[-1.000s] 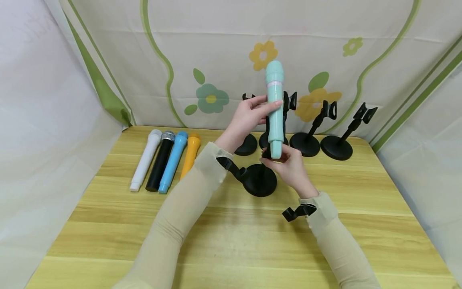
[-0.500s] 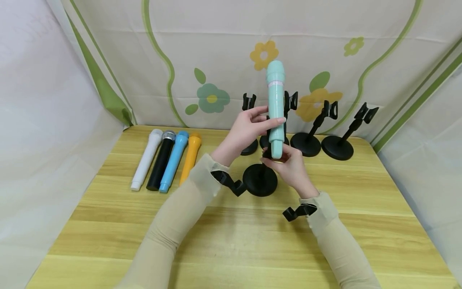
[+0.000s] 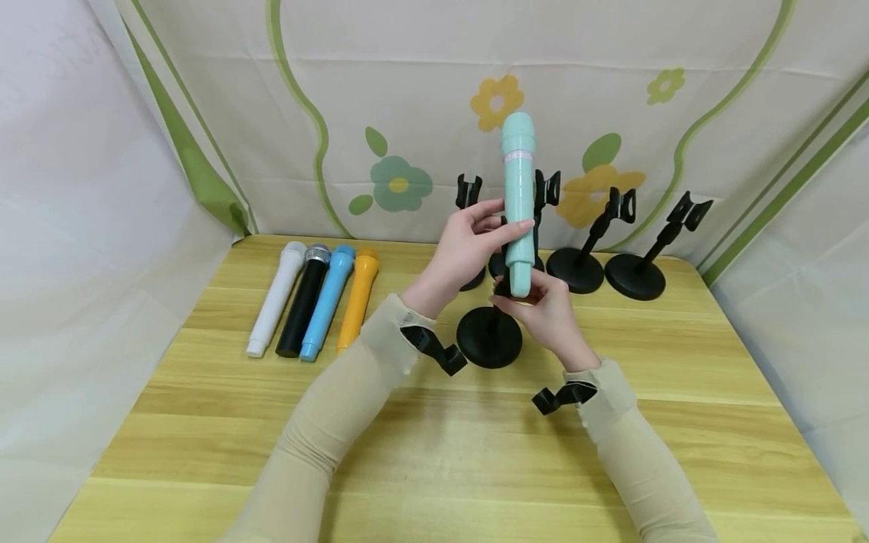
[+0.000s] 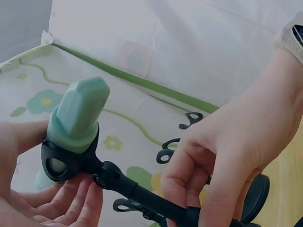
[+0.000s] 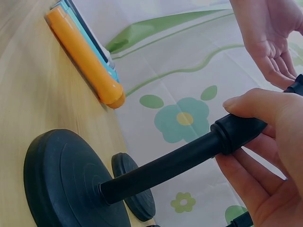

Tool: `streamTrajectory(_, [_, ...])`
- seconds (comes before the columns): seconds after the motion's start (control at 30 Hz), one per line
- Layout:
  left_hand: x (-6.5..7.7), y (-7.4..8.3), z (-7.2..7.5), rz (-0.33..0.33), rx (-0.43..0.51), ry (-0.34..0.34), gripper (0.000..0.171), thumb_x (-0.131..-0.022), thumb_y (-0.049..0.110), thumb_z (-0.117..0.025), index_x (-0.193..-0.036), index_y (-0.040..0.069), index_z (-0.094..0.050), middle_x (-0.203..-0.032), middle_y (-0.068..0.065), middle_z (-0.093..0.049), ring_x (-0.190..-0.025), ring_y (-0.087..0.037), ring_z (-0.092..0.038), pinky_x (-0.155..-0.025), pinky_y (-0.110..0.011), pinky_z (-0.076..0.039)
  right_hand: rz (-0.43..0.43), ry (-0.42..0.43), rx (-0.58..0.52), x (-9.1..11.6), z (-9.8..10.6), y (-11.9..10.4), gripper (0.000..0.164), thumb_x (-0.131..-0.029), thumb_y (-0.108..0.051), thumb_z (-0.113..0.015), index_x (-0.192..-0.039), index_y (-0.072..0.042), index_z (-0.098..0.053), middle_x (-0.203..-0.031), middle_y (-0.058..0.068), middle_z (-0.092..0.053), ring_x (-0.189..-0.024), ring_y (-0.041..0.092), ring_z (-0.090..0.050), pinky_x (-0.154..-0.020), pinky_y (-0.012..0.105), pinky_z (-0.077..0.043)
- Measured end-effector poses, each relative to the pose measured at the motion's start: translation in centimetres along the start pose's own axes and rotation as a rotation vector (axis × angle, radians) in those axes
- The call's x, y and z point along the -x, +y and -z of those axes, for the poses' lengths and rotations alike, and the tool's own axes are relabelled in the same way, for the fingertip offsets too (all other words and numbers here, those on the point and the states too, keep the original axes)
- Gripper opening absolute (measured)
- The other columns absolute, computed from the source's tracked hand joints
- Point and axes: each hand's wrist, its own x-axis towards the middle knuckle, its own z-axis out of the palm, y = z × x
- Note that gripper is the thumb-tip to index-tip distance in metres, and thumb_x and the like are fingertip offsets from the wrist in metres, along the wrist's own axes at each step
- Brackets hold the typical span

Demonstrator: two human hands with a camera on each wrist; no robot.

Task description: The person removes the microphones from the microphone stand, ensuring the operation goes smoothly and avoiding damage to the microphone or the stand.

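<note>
A mint-green microphone (image 3: 519,177) stands nearly upright at the centre of the head view. In the left wrist view its lower end sits in the black clip (image 4: 71,161) of a microphone stand. My left hand (image 3: 465,249) holds the microphone's body, thumb across the front and fingers behind. The stand's pole (image 5: 163,165) is gripped just at its collar by my right hand (image 3: 548,313). Below, the round black base (image 3: 489,339) touches the table, and the pole is mostly hidden in the head view by the microphone and right hand.
White (image 3: 274,302), black (image 3: 302,305), blue (image 3: 327,305) and orange (image 3: 357,298) microphones lie side by side at the left. Several more black stands (image 3: 634,275) line the table's back edge, their clips unoccupied. A patterned curtain (image 3: 407,90) hangs behind.
My left hand has slid a little down the microphone's body, uncovering the clip of the stand behind it. The right hand stays almost still on the pole.
</note>
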Motion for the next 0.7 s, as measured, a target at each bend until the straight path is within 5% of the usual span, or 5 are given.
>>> streamTrajectory(0.23, [-0.1, -0.2, -0.2, -0.023, 0.017, 0.023, 0.050, -0.093, 0.022, -0.078, -0.138, 0.008, -0.062, -0.111, -0.002, -0.071, -0.100, -0.016, -0.067, -0.088, -0.027, -0.055, -0.007, -0.007, -0.001, -0.1, 0.1, -0.1, 0.030, -0.083, 0.011, -0.078, -0.111, 0.012, -0.068, -0.105, 0.023, -0.070, -0.093, 0.023, -0.070, -0.086, 0.032, -0.058])
streamTrajectory(0.7, [-0.6, -0.1, -0.1, -0.041, 0.060, 0.017, 0.052, -0.092, 0.018, -0.078, -0.138, 0.003, -0.061, -0.111, -0.005, -0.072, -0.103, -0.019, -0.068, -0.089, -0.031, -0.056, -0.013, 0.000, -0.034, -0.2, 0.2, 3.3, 0.034, -0.085, 0.002, -0.082, -0.116, 0.003, -0.070, -0.109, 0.014, -0.072, -0.096, 0.019, -0.071, -0.087, 0.030, -0.058])
